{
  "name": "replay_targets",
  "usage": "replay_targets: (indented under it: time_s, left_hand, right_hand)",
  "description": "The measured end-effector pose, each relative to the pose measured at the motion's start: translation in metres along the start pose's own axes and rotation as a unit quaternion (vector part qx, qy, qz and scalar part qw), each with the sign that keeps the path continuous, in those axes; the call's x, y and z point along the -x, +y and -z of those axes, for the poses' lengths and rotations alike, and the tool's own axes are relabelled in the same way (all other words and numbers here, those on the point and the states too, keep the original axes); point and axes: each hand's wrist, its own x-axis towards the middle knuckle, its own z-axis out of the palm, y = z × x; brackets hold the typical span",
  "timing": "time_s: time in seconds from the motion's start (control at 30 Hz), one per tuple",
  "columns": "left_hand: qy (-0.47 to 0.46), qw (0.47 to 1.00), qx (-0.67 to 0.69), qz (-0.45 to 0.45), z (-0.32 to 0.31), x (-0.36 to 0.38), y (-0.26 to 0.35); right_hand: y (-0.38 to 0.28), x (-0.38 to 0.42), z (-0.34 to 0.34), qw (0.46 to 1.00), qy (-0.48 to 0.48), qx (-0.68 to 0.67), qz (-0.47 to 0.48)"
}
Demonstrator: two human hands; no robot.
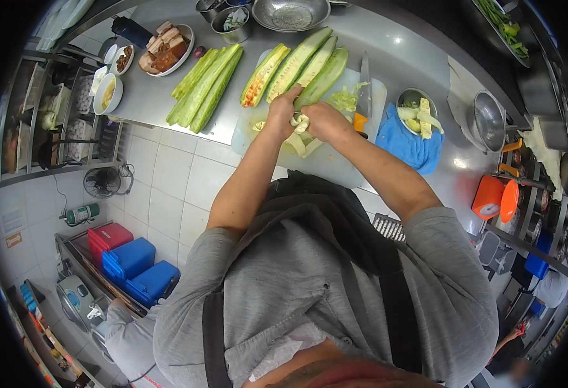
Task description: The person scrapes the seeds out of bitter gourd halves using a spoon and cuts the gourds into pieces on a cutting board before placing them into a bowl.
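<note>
Both hands meet over a white cutting board [245, 132]. My left hand [282, 115] is closed at the near end of a long pale-green cucumber half [325, 76]. Beside it, my right hand [326, 121] is closed too; what its fingers hold is hidden. Pale curled strips of seedy core [301, 124] show between and below the hands. Further up the board lie more cucumber halves [295, 64] with seeds showing, one reddish at its end. A knife [365, 84] with an orange handle rests on the right, near light-green shavings [343, 99].
Hollowed cucumber halves [208, 87] lie left on the steel counter, near a plate of cooked meat [166, 52]. To the right, a metal bowl [420, 113] holding pale pieces stands by a blue cloth [413, 150]. Other people stand at lower left and lower right.
</note>
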Motion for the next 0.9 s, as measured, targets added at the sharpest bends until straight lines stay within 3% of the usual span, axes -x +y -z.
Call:
replay_targets:
  time_s: [0.07, 0.13, 0.2, 0.23, 0.3, 0.37, 0.4, 0.47, 0.57, 0.63, 0.73, 0.8, 0.87, 0.9]
  left_hand:
    - [-0.03, 0.999, 0.014, 0.017, 0.006, -0.005, -0.003]
    - [-0.053, 0.979, -0.196, -0.019, 0.013, -0.008, -0.002]
    - [-0.044, 0.974, -0.223, -0.011, 0.02, 0.004, 0.015]
    - [-0.037, 0.967, -0.254, 0.004, 0.025, 0.015, 0.022]
    - [-0.012, 0.951, -0.309, -0.024, 0.048, 0.028, 0.029]
    - [-0.031, 0.882, -0.467, 0.049, 0.076, 0.03, 0.033]
    - [-0.029, 0.882, -0.467, 0.052, 0.078, 0.033, 0.03]
    - [-0.042, 0.731, -0.681, 0.006, 0.078, 0.037, 0.025]
    - [-0.006, 0.726, -0.686, -0.056, 0.089, 0.025, 0.002]
    - [-0.013, 0.733, -0.679, -0.039, 0.087, 0.027, 0.006]
    - [-0.028, 0.741, -0.671, 0.001, 0.087, 0.027, 0.012]
    - [-0.037, 0.743, -0.668, 0.021, 0.094, 0.02, 0.01]
    - [-0.038, 0.711, -0.7, -0.061, 0.112, 0.008, -0.001]
    - [-0.037, 0.711, -0.699, -0.059, 0.114, 0.005, 0.001]
  right_hand:
    - [0.014, 0.008, -0.003, 1.0, 0.021, -0.006, 0.005]
    - [0.027, 0.02, 0.002, 0.999, 0.04, -0.01, 0.013]
    - [0.04, 0.036, 0.01, 0.993, 0.108, 0.029, -0.043]
    - [0.044, 0.039, 0.015, 0.993, 0.107, 0.03, -0.042]
    - [0.052, 0.043, 0.026, 0.983, 0.105, -0.031, -0.147]
    - [0.06, 0.043, 0.032, 0.979, 0.125, -0.038, -0.159]
    - [0.064, 0.042, 0.032, 0.975, 0.141, -0.045, -0.167]
    - [0.078, 0.035, 0.026, 0.971, 0.156, -0.096, -0.156]
    - [0.078, 0.023, 0.03, 0.968, 0.171, -0.124, -0.133]
    - [0.073, 0.013, 0.027, 0.973, 0.166, -0.105, -0.124]
    - [0.054, -0.012, 0.005, 0.992, 0.102, -0.051, -0.053]
    - [0.029, -0.023, -0.016, 0.998, 0.023, 0.009, 0.05]
    - [0.025, -0.031, -0.014, 0.996, -0.01, 0.029, 0.08]
    - [0.026, -0.036, -0.013, 0.992, -0.042, 0.051, 0.11]
